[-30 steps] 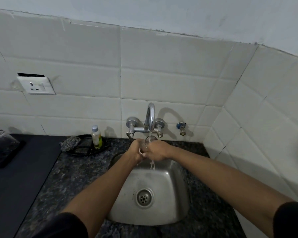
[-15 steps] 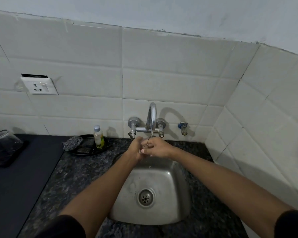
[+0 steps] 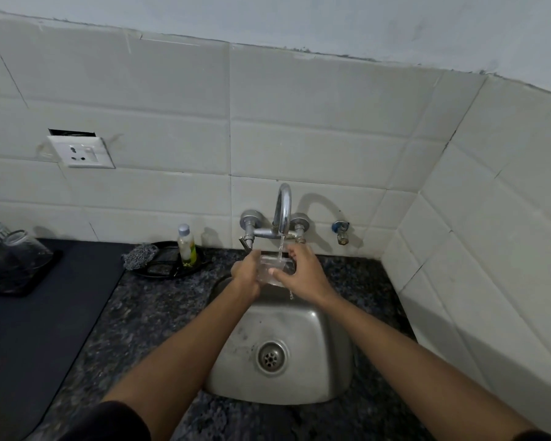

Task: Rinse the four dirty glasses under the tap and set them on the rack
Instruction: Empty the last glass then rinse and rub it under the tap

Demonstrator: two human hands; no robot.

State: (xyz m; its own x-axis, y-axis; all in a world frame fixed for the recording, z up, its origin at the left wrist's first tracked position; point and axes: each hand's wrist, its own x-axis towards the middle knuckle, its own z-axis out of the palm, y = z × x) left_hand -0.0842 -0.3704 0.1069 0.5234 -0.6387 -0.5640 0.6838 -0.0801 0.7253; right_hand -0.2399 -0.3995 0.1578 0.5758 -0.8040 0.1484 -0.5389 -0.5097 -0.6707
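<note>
Both hands cup a clear glass [image 3: 272, 270] under the running tap [image 3: 283, 211], over the sink's [image 3: 325, 361] far edge: left hand [image 3: 247, 275] wrapping its side, right hand [image 3: 303, 272] pinching it. The glass's base is hard to make out. At nine o'clock, upturned glasses [image 3: 10, 246] sit on a dark tray [image 3: 23, 288], cut off by the frame edge.

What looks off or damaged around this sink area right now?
The wall socket sits askew, with a dark open gap in the tile above it. Otherwise nothing stands out: both hands hold the glass under the running tap, over the sink.
</note>
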